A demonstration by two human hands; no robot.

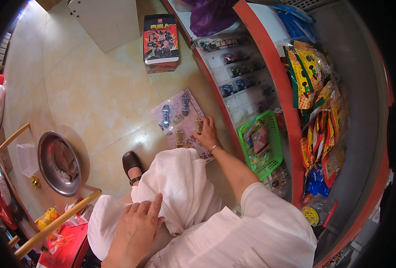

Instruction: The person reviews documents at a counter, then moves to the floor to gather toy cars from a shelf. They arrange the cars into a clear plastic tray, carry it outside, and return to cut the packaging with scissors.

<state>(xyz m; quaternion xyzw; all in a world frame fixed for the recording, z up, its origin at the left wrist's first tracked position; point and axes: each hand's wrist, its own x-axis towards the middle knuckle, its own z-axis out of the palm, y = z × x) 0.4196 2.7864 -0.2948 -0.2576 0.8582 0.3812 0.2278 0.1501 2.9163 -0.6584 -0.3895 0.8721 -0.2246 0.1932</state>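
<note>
A pink printed display card [171,115] lies on the tiled floor in front of my knees. Several small elongated toys sit on it under clear plastic, among them a blue toy [165,116], a darker blue toy [185,104] and a yellowish toy [179,136]. At the card's right edge my right hand [207,132] grips it, thumb on the printed face beside another yellowish toy [198,124]; the outer fingertips reach the border. My left hand [137,219] hovers over or rests on my lap, empty, index finger stretched out. My white trousers [181,184] cover the card's near edge.
Along the right runs a red-edged shelf [286,134] with snack packets [305,80] and a green plastic basket [261,144]. A printed box [161,43] stands ahead on the floor. To the left are a metal basin [60,162] holding a cloth and a wooden rail [60,221].
</note>
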